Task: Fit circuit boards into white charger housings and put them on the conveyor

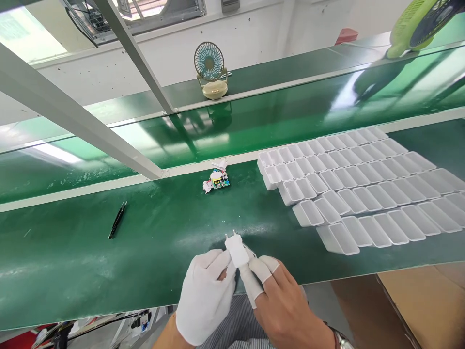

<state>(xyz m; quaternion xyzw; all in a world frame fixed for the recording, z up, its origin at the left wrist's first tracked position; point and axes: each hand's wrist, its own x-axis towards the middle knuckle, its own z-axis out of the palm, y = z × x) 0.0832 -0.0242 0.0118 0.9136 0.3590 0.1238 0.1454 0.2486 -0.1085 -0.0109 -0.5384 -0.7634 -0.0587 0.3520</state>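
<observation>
A white plug adapter (pixel 238 251) with two metal prongs pointing away from me is held between both hands over the near edge of the green bench. My left hand (pixel 207 293), in a white glove, grips its left side with thumb and fingers. My right hand (pixel 274 295), with white finger cots on several fingers, pinches its lower right side. A thin pale strip shows along the adapter's right edge; I cannot make out what it is. Further off lies a small circuit board (pixel 219 179) with a yellow component and white pieces beside it.
Rows of white plastic casings (pixel 363 184) stand on the right of the green bench (pixel 152 261). Black tweezers (pixel 118 220) lie on the left. Behind are a small fan (pixel 209 65), a green fan (pixel 417 29) and slanting white posts (pixel 83 116).
</observation>
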